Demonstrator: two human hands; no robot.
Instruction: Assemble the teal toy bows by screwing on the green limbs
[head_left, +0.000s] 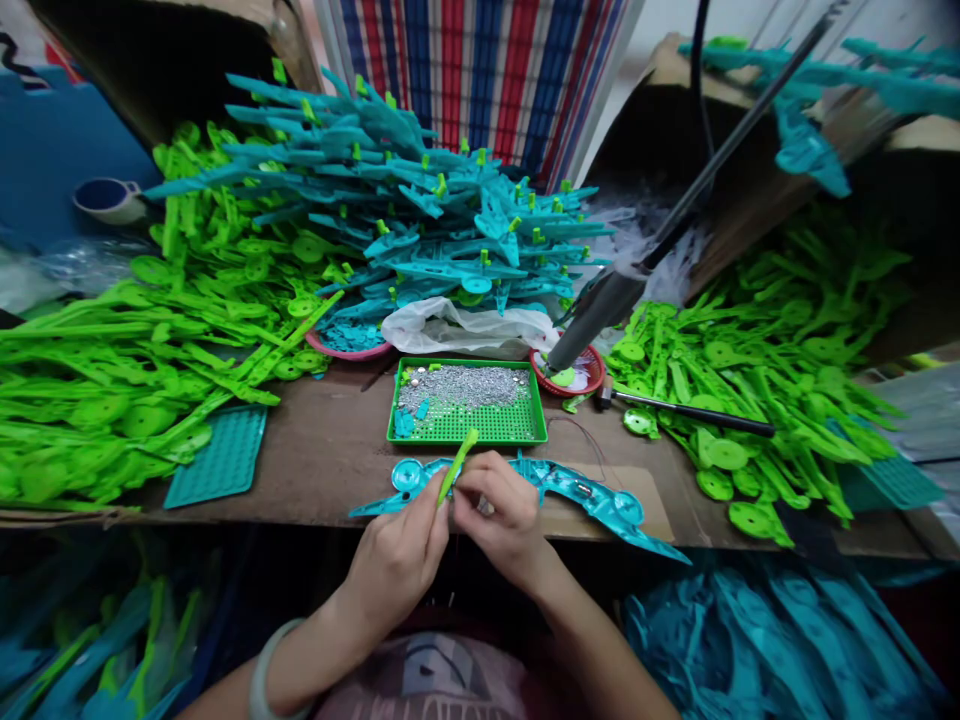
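My left hand [405, 535] is closed around a slim bright-green plastic piece [459, 462], which points up and away from me. Close against it, my right hand [501, 505] has its fingers pinched together beside the green piece; what lies between those fingertips is hidden. Just beyond both hands a long blue plastic part [581, 490] with round ends lies on the table, partly covered by them. Behind that part stands a green perforated tray [469, 440] with a heap of small silvery metal pieces [480, 385] and a few blue bits.
Green plastic parts are piled at left [150, 350] and right [720, 380]. A stack of blue parts [420, 200] rises at the back. A hammer [690, 408] lies right, near a red basket [592, 372] and a slanting grey tool [607, 315]. The table's front edge is close.
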